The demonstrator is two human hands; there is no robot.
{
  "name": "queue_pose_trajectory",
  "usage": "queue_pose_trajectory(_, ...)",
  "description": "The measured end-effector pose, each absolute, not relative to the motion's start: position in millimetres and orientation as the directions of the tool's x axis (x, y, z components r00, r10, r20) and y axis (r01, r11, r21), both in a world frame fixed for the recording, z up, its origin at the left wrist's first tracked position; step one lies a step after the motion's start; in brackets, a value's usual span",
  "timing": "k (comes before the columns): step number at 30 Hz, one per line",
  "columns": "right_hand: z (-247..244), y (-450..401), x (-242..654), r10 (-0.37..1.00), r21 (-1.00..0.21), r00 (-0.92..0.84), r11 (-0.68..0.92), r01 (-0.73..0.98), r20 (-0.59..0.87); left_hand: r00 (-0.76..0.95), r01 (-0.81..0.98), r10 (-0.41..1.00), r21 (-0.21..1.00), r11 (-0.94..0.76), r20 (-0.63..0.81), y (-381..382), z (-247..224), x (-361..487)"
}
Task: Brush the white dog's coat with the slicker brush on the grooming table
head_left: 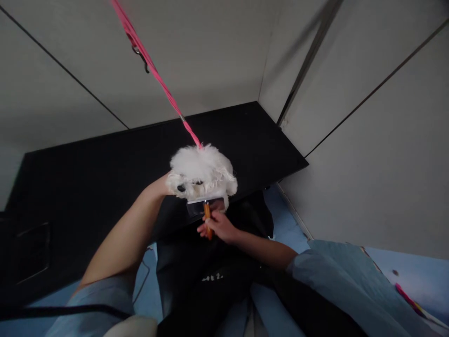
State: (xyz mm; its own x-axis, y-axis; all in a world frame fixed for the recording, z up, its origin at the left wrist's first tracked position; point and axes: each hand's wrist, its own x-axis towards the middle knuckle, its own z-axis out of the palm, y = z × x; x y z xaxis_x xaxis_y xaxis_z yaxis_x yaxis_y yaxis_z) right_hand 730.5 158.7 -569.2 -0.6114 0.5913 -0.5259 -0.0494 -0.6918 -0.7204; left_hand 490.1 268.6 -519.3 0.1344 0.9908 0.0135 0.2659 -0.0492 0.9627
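Note:
A small white fluffy dog [201,171] is on the black table [115,164], near the edge closest to me. My right hand [220,227] is closed around the orange-brown handle of a slicker brush [208,224]. Its wide head lies against the fur low on the dog's face or chest; the exact spot is hard to make out. My left hand [166,183] reaches to the left side of the dog's head, and its fingers are hidden by the fur. From above, a pink grooming loop [163,86] runs taut down to the back of the dog's head.
Pale wall panels [365,154] stand behind and to the right of the table. A metal hook [141,56] hangs beside the pink loop. My black apron [217,276] presses near the table edge. Blue floor shows below, with a pink strip-like item [407,296] at lower right.

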Motion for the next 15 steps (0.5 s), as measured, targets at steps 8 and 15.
queue_pose_trajectory(8,-563.1,157.4,736.2,0.584,-0.661,-0.61,-0.74,-0.128,-0.536,0.282,0.366,0.952,0.905,-0.219,0.117,292.4,-484.9,542.6)
queue_pose_trajectory(15,-557.9,162.4,742.0,0.664,-0.701,-0.623,-0.669,-0.248,-0.413,0.259,0.38,0.963,0.909,-0.174,0.075,294.7,-495.5,538.2)
